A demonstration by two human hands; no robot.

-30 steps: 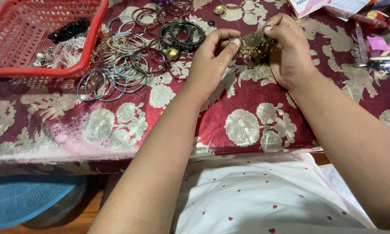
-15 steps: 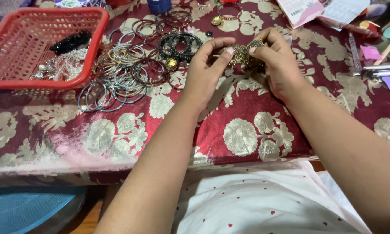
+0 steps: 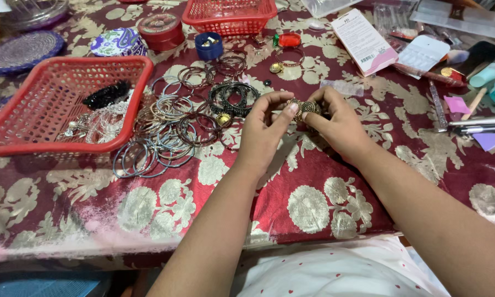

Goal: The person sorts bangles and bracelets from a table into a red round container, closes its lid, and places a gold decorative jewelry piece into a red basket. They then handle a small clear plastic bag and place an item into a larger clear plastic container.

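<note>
Two hands, left hand (image 3: 264,129) and right hand (image 3: 335,124), pinch a small gold ornament (image 3: 305,107) between clamped fingers at frame centre, bangles (image 3: 170,137) piled left, seemingly mid-inspection.

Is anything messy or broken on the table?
Nothing looks broken. The bangles lie in a loose, overlapping heap on the cloth beside the red basket, not inside it. Both hands hold a small gold ornament.

Lay at one o'clock: flat white-and-pink rectangular box (image 3: 364,41), barcode label at its near end. Just right of it, white blister card (image 3: 423,52). Farther, at twelve to one o'clock, clear plastic packets (image 3: 327,5).
</note>
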